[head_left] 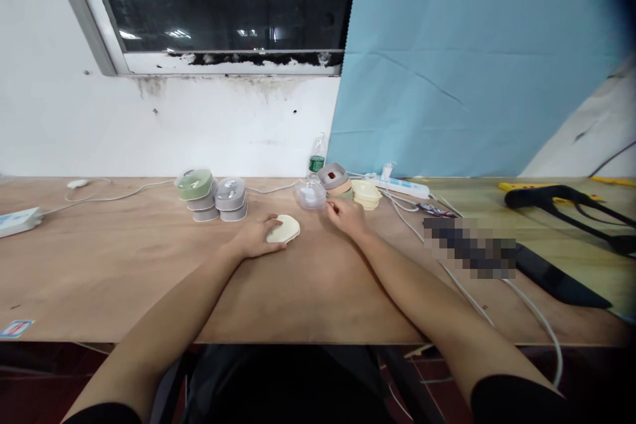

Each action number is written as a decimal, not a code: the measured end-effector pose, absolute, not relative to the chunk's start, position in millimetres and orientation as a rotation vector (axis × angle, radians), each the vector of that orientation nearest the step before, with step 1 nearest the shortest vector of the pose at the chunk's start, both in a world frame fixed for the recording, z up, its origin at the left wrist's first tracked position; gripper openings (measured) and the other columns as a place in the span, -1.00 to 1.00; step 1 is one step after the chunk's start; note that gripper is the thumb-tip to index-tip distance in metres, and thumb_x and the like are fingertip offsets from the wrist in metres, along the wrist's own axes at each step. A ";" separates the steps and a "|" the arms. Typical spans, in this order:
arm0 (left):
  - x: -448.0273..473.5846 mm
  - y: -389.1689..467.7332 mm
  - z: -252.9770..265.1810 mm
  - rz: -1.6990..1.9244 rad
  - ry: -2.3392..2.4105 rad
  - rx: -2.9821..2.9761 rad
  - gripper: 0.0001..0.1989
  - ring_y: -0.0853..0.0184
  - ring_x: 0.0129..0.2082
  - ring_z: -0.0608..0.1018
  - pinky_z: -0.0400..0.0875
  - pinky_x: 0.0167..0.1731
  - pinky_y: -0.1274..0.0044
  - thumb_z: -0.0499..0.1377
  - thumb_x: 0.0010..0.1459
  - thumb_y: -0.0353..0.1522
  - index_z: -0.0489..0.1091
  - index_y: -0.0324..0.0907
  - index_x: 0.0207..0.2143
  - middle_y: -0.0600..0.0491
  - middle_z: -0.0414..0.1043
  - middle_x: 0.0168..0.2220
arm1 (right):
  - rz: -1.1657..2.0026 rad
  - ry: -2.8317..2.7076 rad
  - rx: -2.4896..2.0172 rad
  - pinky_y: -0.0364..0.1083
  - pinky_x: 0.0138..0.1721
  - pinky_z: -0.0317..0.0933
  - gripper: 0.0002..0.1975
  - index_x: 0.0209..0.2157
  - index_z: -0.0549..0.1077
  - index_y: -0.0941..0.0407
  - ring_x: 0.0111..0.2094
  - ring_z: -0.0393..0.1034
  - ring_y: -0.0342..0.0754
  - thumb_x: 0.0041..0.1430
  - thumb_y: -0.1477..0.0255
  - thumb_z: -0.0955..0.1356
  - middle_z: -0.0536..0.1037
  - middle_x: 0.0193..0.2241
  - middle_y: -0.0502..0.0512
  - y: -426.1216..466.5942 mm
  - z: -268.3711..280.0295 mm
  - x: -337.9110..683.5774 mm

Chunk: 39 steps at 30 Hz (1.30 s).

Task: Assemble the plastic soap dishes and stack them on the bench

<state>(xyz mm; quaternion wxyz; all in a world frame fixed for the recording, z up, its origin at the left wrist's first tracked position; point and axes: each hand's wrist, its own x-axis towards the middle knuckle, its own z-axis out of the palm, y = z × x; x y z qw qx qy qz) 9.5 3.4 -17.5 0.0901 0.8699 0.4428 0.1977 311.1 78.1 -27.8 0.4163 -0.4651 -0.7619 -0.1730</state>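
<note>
My left hand grips the left edge of a cream, rounded flat piece on the table, its thumb along the near side and its fingers on the far side. My right hand is farther forward, fingertips pinched at the right edge of a clear plastic lid in a small pile of clear lids. Behind that hand stand a grey square container part on other coloured parts and a stack of cream bowl-like parts. The hand partly hides these stacks.
Left of centre stand a green-topped stack and a grey stack of lidded containers. A plastic bottle stands by the wall. A power strip and white cables lie at right, with a black strap-like object beyond.
</note>
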 end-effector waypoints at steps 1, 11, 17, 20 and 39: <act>10.0 3.2 -17.1 0.639 1.317 2.571 -0.28 0.06 0.07 0.40 0.27 0.07 0.32 0.14 0.01 0.08 0.30 -0.15 0.12 -0.12 0.18 0.21 | -0.438 -1.919 -1.130 -0.11 -0.28 0.22 -0.75 -0.26 0.52 0.12 -0.35 0.45 -0.05 0.21 0.37 0.24 0.60 -0.38 0.09 74.9 -29.7 308.4; 23.9 9.3 -13.0 0.995 0.907 1.350 -0.33 0.14 -0.24 0.55 0.49 -0.39 0.39 -0.11 0.18 0.09 0.35 -0.23 0.02 -0.15 0.50 -0.16 | -0.338 -2.239 -0.844 -0.09 -0.16 0.27 -0.70 -0.02 0.41 0.06 -0.21 0.43 -0.05 0.24 0.43 0.22 0.55 -0.17 0.12 54.1 -26.4 269.8; 26.7 4.0 -6.2 0.755 0.642 0.984 -0.31 0.11 -0.21 0.57 0.52 -0.51 0.45 -0.19 0.21 0.10 0.23 -0.13 0.17 -0.19 0.46 -0.05 | -0.343 -2.354 -0.728 -0.07 -0.14 0.28 -0.72 -0.06 0.44 0.06 -0.17 0.40 -0.04 0.23 0.46 0.23 0.51 -0.17 0.15 53.3 -22.5 270.0; 23.4 4.2 -3.1 0.817 0.622 0.946 -0.31 0.08 -0.20 0.57 0.52 -0.55 0.45 -0.19 0.20 0.10 0.19 -0.10 0.19 -0.18 0.43 0.00 | -0.375 -2.369 -0.697 -0.08 -0.15 0.28 -0.68 -0.04 0.43 0.07 -0.17 0.38 -0.05 0.21 0.52 0.21 0.48 -0.13 0.15 55.1 -21.8 272.0; 10.9 14.7 -8.3 0.941 0.774 1.013 -0.12 0.17 -0.30 0.58 0.45 -0.41 0.42 -0.37 0.09 0.22 0.28 -0.26 0.01 -0.25 0.40 -0.01 | -0.452 -1.510 -1.315 0.08 0.00 0.15 -0.70 -0.15 0.40 0.15 -0.03 0.24 0.10 0.28 0.34 0.13 0.36 -0.13 0.29 84.7 -12.3 349.9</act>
